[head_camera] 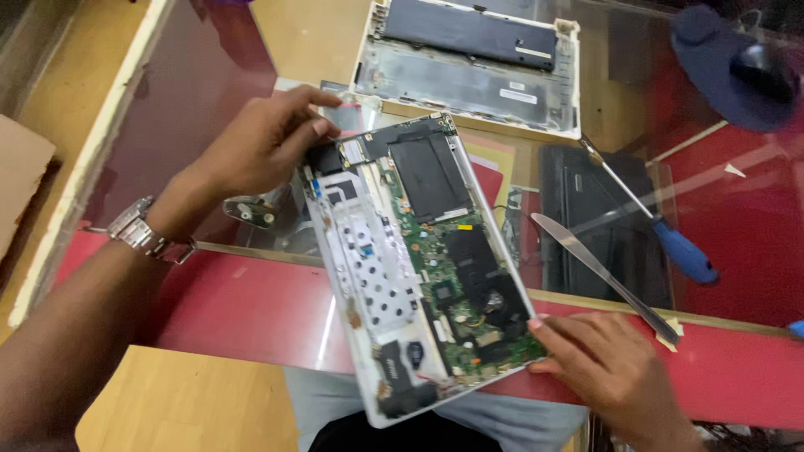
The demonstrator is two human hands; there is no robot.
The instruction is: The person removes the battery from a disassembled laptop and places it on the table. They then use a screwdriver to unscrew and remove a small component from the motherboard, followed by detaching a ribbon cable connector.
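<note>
Head view, hands (260,151) (603,368) gripping flat, green-boarded laptop chassis (419,259)

Bare red glass-topped table (243,305) lies open near left. Right of the opened white laptop base with green circuit board (419,268), a flat metal knife (603,276) and blue-handled screwdriver (662,226) block passage; a white laptop shell (469,79) crowds the far side.

The scene is evenly and fairly brightly lit from above, with a warm cast and only soft, short shadows under the hands and the opened laptop base (419,259). The glass surface (737,218) throws pale streaks of glare and reflections across the right and upper left of the frame. Focus is soft throughout, the right hand (615,377) at the lower right is slightly motion-blurred, and the dark cap (724,67) at the upper right is murky.
</note>
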